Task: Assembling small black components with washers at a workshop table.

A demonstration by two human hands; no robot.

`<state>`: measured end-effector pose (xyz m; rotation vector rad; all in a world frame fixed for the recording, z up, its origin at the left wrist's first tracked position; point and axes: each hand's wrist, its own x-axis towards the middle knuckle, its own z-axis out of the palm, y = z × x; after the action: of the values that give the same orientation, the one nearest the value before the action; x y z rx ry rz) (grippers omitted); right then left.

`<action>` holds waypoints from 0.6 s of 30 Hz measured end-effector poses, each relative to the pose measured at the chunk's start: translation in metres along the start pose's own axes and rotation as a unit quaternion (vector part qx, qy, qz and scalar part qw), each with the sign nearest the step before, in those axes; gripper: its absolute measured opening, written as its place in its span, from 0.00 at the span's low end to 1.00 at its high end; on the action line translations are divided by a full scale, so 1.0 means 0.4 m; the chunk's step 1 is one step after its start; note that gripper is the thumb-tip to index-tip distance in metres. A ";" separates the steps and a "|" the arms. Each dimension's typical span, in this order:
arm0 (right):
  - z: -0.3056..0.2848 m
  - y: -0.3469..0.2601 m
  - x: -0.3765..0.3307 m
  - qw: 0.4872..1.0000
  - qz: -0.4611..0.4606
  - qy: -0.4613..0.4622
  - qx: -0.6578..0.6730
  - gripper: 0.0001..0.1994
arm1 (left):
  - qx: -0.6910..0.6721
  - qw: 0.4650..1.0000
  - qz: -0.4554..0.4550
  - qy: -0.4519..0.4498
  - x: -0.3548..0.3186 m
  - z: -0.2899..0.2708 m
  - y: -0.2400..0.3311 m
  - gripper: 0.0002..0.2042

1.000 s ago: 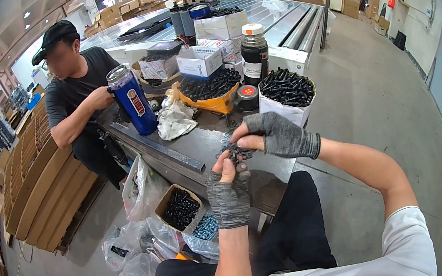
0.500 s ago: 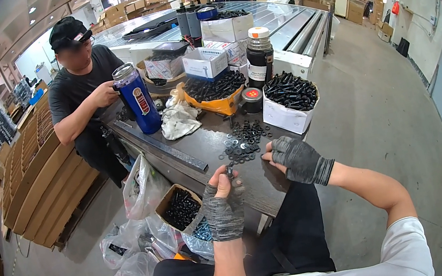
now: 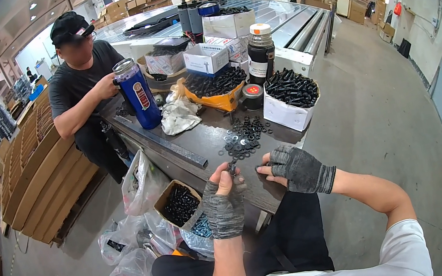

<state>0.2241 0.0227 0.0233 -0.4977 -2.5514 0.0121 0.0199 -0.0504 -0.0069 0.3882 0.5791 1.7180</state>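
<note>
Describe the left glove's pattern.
Mottled grey: the left glove shows dark and light grey streaks; seen best in the head view.

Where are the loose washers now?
In the head view, the washers lie just right of centre on the table, left of the white bolt box, beyond the left hand.

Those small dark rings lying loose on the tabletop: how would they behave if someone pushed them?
The dark rings would probably scatter and slide rather than move as one, since they lie loose on a smooth-looking tabletop. Most look flat, so they would likely stay down rather than roll. Being so small, each is probably light and easily nudged.
</note>
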 end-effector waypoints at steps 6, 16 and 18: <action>-0.017 -0.005 -0.003 0.987 0.107 0.015 0.116 0.12 | 0.005 1.000 -0.003 -0.005 -0.002 0.004 -0.003 0.12; 0.001 -0.043 -0.037 0.993 0.078 -0.068 0.061 0.18 | 0.018 1.000 -0.014 0.006 -0.024 0.004 -0.003 0.13; 0.003 -0.064 -0.055 0.997 0.050 -0.042 0.030 0.21 | 0.018 1.000 -0.011 0.004 -0.023 -0.002 -0.008 0.13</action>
<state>0.2322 -0.0088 0.0140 -0.6122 -2.5971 0.1468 0.0240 -0.0592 -0.0089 0.3993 0.6178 1.6916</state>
